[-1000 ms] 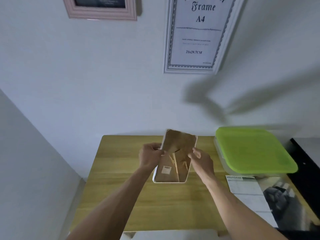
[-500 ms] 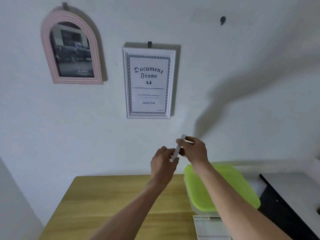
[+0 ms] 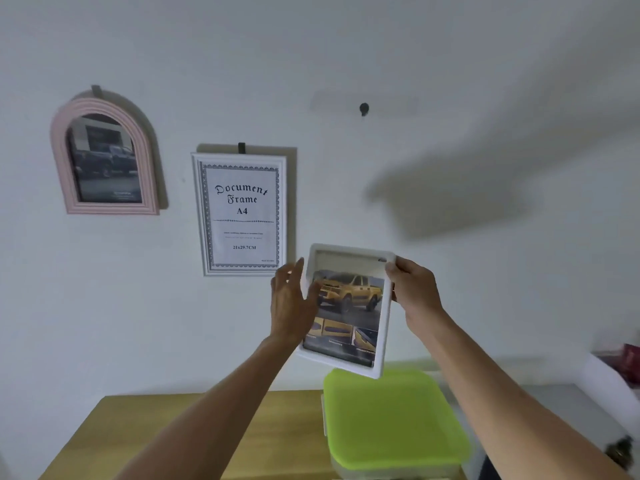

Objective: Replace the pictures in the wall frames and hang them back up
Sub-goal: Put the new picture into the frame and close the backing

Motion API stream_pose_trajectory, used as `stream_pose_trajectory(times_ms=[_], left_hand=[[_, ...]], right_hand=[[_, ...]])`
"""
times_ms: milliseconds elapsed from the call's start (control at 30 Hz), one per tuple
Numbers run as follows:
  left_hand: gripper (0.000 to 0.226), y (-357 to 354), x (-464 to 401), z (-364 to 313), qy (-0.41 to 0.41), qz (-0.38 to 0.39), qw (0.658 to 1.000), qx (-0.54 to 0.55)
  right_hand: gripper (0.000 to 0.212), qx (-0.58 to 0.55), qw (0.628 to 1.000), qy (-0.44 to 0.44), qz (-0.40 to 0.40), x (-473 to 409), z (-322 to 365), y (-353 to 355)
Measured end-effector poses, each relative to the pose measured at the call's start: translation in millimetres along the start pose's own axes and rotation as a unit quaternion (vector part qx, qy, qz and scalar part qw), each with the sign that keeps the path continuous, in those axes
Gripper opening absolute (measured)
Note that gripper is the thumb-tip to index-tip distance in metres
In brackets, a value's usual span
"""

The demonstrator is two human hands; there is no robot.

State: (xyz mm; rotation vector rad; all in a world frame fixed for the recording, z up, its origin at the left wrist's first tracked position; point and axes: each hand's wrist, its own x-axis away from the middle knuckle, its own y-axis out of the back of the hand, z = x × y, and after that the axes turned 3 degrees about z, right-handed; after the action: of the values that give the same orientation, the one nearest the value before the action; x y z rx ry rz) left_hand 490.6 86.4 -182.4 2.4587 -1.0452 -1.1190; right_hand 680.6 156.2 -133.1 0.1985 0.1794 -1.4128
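The right hand (image 3: 414, 292) fingers pinch the white frame (image 3: 346, 310) at its upper right edge; the left hand (image 3: 291, 306), fingers straight, presses its left side. The frame is in the air before the wall, below a bare hook (image 3: 363, 109), above a green-lidded box (image 3: 391, 420) on the wooden table (image 3: 194, 434)

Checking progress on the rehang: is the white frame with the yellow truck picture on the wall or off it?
Off the wall. Both hands hold the white frame in the air below the bare hook.
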Motion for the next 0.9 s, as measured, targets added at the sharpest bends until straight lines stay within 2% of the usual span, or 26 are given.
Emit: stream_pose_trajectory(times_ms=[133,300,433,500,567,700,900], left_hand=[[0.052,15,-32,-22,0.036,0.050,0.996,0.068],[0.035,24,-74,-54,-0.002,0.084,0.988,0.130],[0.031,19,-114,-67,-0.009,0.064,0.986,0.154],[0.031,17,-136,-71,-0.019,0.046,0.987,0.151],[0.031,18,-160,-78,-0.031,0.031,0.988,0.148],[0.033,23,-205,-93,-0.061,0.012,0.989,0.130],[0.037,24,-265,-102,-0.096,-0.029,0.989,0.111]], right_hand=[[0.018,0.023,0.999,0.035,-0.014,-21,21,17],[0.020,0.044,0.995,0.085,-0.014,-50,47,25],[0.022,0.167,0.971,0.171,-0.010,-79,63,30],[0.016,0.211,0.960,0.185,0.018,-100,72,29],[0.021,0.246,0.950,0.192,0.022,-123,86,26],[0.040,0.215,0.953,0.207,-0.053,-160,115,13],[0.036,0.181,0.950,0.236,-0.095,-207,150,-4]])
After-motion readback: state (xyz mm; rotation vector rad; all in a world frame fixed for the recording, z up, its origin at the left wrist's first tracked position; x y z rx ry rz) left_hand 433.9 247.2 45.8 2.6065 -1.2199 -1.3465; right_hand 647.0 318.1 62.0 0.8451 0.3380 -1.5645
